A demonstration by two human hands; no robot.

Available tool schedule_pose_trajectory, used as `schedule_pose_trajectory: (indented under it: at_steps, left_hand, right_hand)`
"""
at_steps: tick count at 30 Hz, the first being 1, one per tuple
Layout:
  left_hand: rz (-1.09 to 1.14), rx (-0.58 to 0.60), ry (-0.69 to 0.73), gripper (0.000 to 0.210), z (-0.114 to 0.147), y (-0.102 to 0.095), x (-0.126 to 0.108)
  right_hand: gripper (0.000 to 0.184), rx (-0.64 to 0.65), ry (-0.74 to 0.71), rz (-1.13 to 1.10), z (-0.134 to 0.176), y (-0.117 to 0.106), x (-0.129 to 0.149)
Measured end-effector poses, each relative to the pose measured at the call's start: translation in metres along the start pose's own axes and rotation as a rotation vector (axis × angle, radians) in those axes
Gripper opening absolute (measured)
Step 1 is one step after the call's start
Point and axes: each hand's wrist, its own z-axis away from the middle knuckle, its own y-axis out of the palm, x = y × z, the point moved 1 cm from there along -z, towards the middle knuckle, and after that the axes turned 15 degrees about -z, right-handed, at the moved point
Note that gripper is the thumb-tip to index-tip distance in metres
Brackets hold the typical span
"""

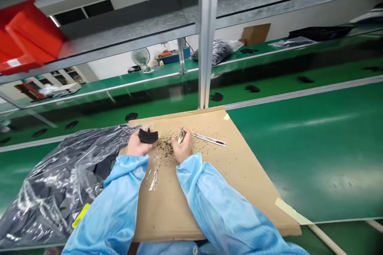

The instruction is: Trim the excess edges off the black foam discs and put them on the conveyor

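My left hand (138, 146) is closed on a black curved plastic part (148, 136), holding it above the cardboard sheet (239, 191). In my right hand (184, 149) is a small pair of nippers (181, 136), its metal jaws pointing up and away from me; the fingers cover most of its handles. Between the hands, tiny black scraps (166, 148) lie scattered over the cardboard. A slim utility knife (209, 140) lies just right of my right hand. By my left forearm sits a clear plastic bag (68, 167) filled with similar black parts.
A conveyor belt (191, 92) carries several spaced black parts beyond the cardboard. One metal post (207, 40) rises at its far edge. Overhead at left hangs a red bin (30, 38). Something yellow (80, 216) shows beside the bag. Tape (291, 212) holds the cardboard's right edge.
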Motion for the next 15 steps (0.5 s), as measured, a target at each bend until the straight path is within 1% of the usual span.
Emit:
schedule_pose_trajectory:
  at_steps: [2,3,4,5,6,7,9,10,13,15]
  left_hand:
    - [0.238,0.172,-0.152,0.042,0.02,-0.005,0.02]
    - [0.342,0.255,-0.203,0.045,0.028,-0.006,0.028]
    - [0.396,0.307,-0.208,0.044,0.034,-0.007,0.035]
    - [0.423,0.339,-0.183,0.038,0.039,-0.007,0.041]
    - [0.435,0.358,-0.145,0.031,0.042,-0.006,0.046]
    - [0.437,0.366,-0.109,0.029,0.044,-0.006,0.049]
    - [0.433,0.364,-0.058,0.038,0.045,-0.004,0.055]
    - [0.432,0.37,-0.05,0.042,0.045,-0.003,0.057]
    - [0.411,0.403,-0.047,0.037,0.044,0.001,0.061]
    - [0.37,0.405,-0.031,0.034,0.043,0.003,0.064]
  right_hand:
    - [0.034,0.047,-0.015,0.008,-0.001,-0.003,0.003]
    - [0.032,0.076,-0.031,0.007,-0.001,-0.004,0.005]
    - [0.031,0.111,-0.055,0.003,-0.001,-0.005,0.008]
    - [0.03,0.152,-0.085,0.0,0.0,-0.006,0.011]
    - [0.03,0.202,-0.116,0.001,0.0,-0.007,0.014]
    - [0.03,0.256,-0.147,0.01,0.002,-0.007,0.018]
    - [0.031,0.345,-0.184,0.052,0.005,-0.007,0.025]
    - [0.031,0.371,-0.189,0.08,0.007,-0.007,0.028]
    - [0.027,0.397,-0.157,0.134,0.01,-0.005,0.032]
    - [0.022,0.444,-0.12,0.116,0.011,-0.003,0.031]
